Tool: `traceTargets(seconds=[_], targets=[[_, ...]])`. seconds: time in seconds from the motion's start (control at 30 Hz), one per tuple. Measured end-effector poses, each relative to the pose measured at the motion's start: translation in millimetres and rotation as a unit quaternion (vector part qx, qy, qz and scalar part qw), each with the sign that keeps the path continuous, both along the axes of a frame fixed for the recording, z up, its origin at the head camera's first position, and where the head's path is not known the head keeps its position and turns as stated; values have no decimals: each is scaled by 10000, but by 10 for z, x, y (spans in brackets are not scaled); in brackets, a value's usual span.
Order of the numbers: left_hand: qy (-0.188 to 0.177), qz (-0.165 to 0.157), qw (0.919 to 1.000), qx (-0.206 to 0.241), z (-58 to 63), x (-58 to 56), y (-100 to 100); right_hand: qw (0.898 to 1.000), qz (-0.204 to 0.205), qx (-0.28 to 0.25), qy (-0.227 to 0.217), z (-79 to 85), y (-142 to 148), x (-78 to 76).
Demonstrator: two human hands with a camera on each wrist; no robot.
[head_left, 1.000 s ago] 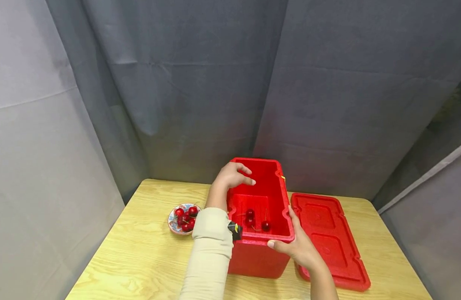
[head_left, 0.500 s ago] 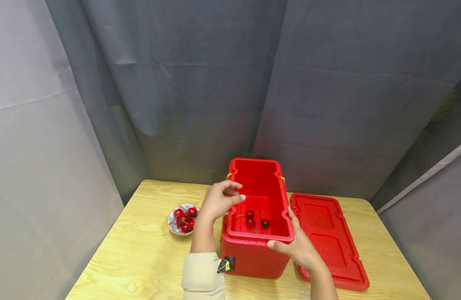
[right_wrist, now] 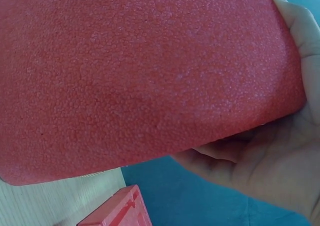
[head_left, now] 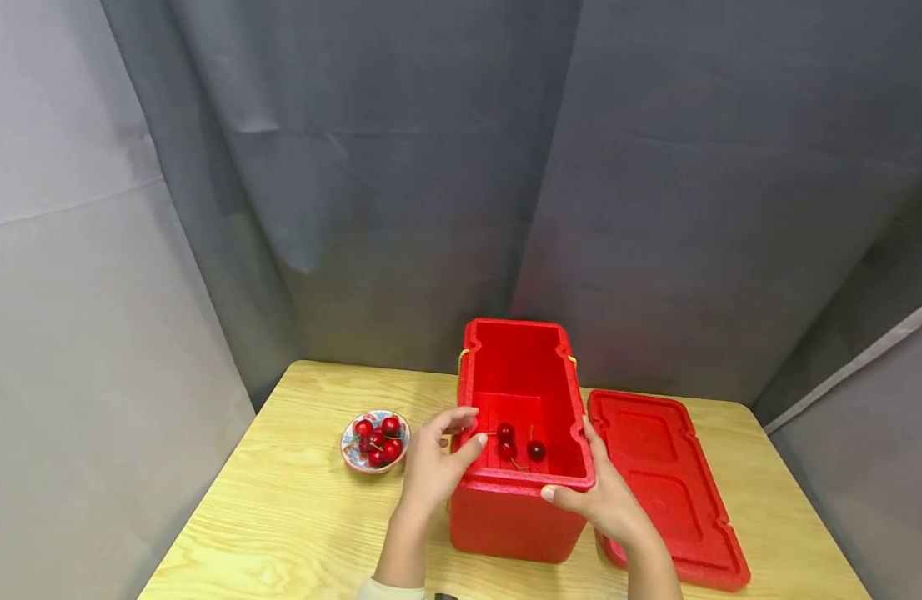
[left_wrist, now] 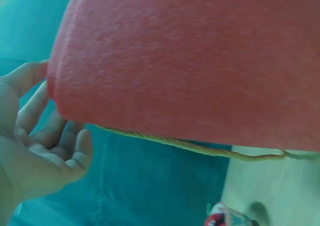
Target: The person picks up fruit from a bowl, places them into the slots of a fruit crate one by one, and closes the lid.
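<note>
A red foam box (head_left: 517,525) stands on the table with its top off, and three cherries (head_left: 536,451) with stems lie on its floor. My right hand (head_left: 611,500) grips the near right corner, thumb over the front rim and fingers along the side wall. In the right wrist view the palm wraps round the box's edge. At the near left corner is my left hand (head_left: 431,467), thumb tip right at the rim and fingers loosely bent beside the wall. The left wrist view shows those fingertips (left_wrist: 37,71) at the box edge, holding nothing else.
On the left sits a small patterned dish (head_left: 350,457) with several cherries (head_left: 376,437). The red lid (head_left: 656,467) lies flat right of the box. A yellow cord (left_wrist: 200,148) runs along the box's left side. Grey curtains (head_left: 401,183) hang behind the wooden table (head_left: 266,500).
My left hand has come back from over the far part of the box to its near left corner. The right hand keeps its grip, and the cherries stay in place.
</note>
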State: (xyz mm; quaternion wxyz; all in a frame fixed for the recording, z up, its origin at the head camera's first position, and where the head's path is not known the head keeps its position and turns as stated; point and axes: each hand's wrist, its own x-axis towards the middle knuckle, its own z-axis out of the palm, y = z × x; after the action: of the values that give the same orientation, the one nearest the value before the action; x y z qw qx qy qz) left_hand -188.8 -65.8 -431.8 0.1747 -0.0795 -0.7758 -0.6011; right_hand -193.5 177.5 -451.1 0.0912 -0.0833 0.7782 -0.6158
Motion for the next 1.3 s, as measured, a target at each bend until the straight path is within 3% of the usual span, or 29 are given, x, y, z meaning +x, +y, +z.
traceTargets(seconds=[0.23, 0.57, 0.83, 1.07, 1.3], targets=[[326, 519, 9976, 321, -198, 76, -31, 9997, -107, 126, -172, -17, 6, 4], [664, 1011, 9923, 277, -526, 92, -215, 9995, -138, 218, -186, -6, 12, 1], [924, 1130, 9887, 343, -466, 178, -346, 9997, -91, 136, -159, 7, -2, 10], [459, 1473, 9879, 136, -909, 0, -561, 9998, -98, 93, -149, -9, -5, -11], [199, 1590, 9870, -65, -1128, -62, -728, 9999, -84, 51, -119, -24, 13, -5]])
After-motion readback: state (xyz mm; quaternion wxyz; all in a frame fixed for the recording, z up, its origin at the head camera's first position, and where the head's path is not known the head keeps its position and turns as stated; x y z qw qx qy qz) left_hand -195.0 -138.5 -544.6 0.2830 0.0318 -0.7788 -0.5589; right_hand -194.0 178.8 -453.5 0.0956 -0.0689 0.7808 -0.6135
